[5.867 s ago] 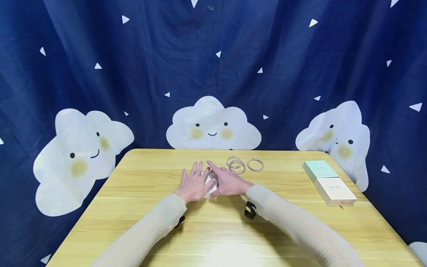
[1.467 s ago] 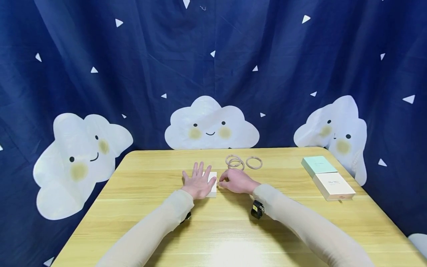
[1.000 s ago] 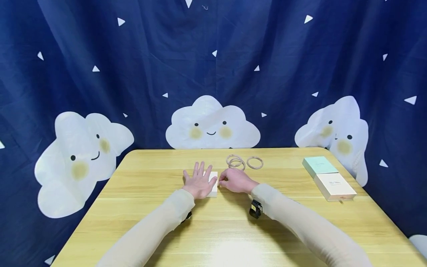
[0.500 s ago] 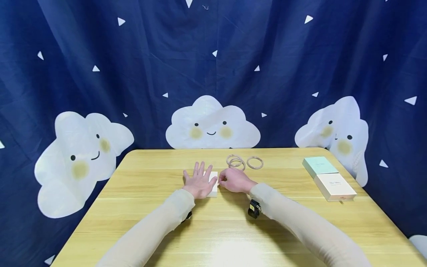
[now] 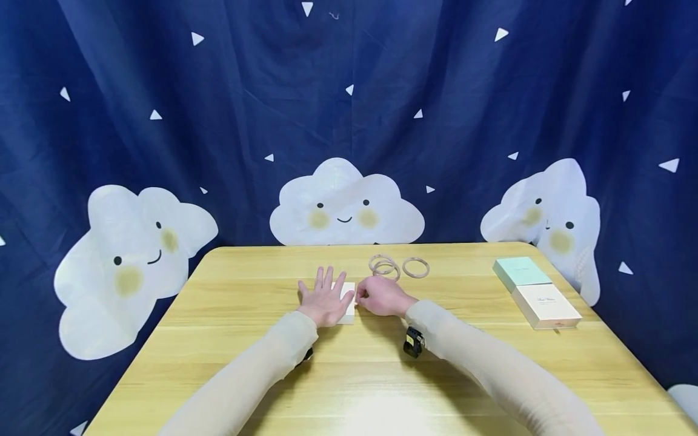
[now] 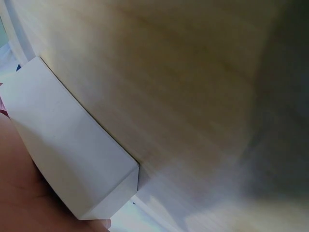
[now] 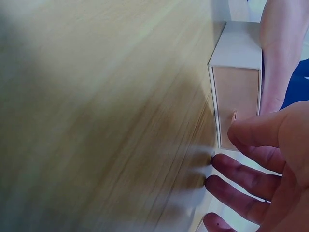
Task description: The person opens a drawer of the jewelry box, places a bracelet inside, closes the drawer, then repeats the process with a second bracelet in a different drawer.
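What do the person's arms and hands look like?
Both arms have long, plain, pale cream sleeves reaching the wrists. A boxy black device with a yellowish patch shows at the right wrist; only a bit of black shows under the left. The left hand and right hand are bare, without gloves.

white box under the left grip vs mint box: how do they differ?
Look: the white box's visible top is plain; the mint box's is pale green with lettering.
Contact: left grip rests on the white box, right grip is at its tab; neither touches the mint box.
Place: white box is central; mint box is at right, beside the cream box.
Both lie flat on the table.
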Motion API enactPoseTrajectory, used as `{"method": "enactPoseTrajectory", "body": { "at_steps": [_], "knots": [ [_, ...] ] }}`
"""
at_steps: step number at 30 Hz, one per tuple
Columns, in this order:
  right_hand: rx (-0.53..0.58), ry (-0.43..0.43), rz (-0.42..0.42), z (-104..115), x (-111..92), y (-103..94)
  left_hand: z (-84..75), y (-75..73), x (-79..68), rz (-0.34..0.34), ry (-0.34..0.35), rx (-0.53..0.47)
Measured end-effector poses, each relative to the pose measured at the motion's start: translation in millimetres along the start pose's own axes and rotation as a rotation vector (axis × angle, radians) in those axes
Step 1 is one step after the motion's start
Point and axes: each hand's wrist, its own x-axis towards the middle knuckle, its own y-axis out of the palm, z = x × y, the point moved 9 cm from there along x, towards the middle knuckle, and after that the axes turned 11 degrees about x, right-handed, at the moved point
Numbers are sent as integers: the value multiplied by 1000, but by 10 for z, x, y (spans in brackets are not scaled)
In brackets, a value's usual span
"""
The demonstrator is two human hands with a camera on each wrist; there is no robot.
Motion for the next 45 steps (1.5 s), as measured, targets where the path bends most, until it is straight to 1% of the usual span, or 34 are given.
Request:
{"method": "enactPoseTrajectory", "body": {
  "at_steps": [8, 14, 17, 24, 30, 37, 45],
  "knots": [
    [0, -12, -4, -4, 3, -3, 13, 46, 49, 3, 2, 13],
    [-7, -20, -14, -17, 2, -7, 16, 56, 71, -8, 0, 11],
    [-14, -18, -20, -29, -1, -10, 15, 42, 65, -16, -1, 3],
    [-27, -7, -30, -35, -17, -32, 9, 24, 38, 0, -6, 4],
    [-25, -9, -25, -45, -35, -40, 0, 0, 22, -4, -4, 15],
    [-28, 20, -16, -79, -42, -41, -1, 8, 25, -4, -6, 7],
    [-27, 12, -9, -82, -62, -46, 25, 37, 48, -2, -7, 8]
  ]
}}
